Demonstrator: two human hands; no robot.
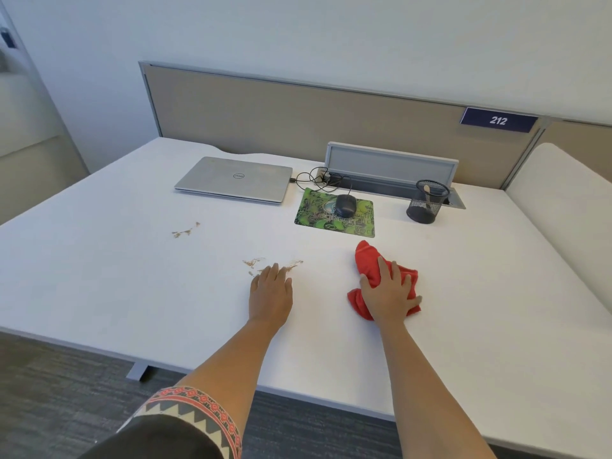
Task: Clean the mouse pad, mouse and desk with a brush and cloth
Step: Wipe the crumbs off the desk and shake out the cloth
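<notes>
Right hand point(390, 293) flat on crumpled red cloth point(367, 260).

Single head cam, wide-angle, looks forward and down from above the near tabletop point(99, 260) edge; partition point(298, 120) across upper frame, forearms close at bottom.

- The tabletop point(99, 276) lies bare on the left and along the near edge, giving open passage.
- At the back, a closed laptop point(233, 178), a mouse point(346, 205) on its mouse pad point(334, 223), tangled cable point(313, 180) and a mesh pen cup point(427, 202) crowd the way.
- A partition panel point(298, 117) blocks reach beyond.
</notes>
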